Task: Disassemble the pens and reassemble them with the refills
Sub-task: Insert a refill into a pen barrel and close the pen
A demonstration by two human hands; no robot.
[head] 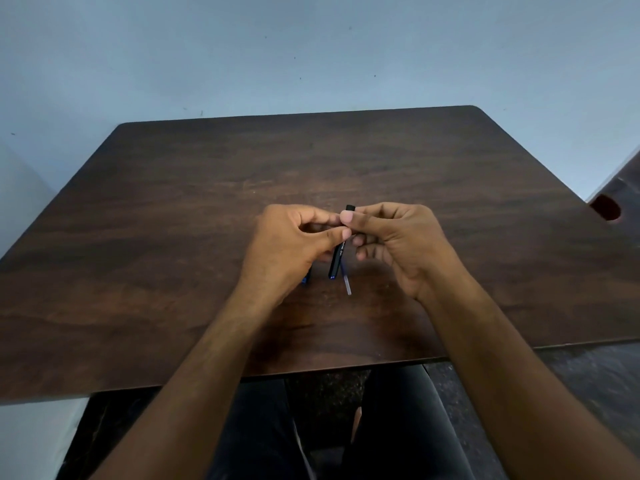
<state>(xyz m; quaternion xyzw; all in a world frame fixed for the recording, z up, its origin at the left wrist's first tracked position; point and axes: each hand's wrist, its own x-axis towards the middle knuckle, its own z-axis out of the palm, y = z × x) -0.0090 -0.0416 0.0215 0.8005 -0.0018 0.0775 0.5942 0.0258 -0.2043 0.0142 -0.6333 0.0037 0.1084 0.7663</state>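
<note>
Pen [336,259] upright above the table [173,202], pinched in both grips, left hand [294,244] and right hand [398,244] fingers curled.

Dark wood-grain bench [173,220], rounded far corners, set against a pale blue wall. Near its middle a thin clear refill tube [347,285] lies on the top, pointing toward the near edge. Just left of it, a short dark piece with a blue end [306,278] lies on the bench, mostly hidden under a hand.
</note>
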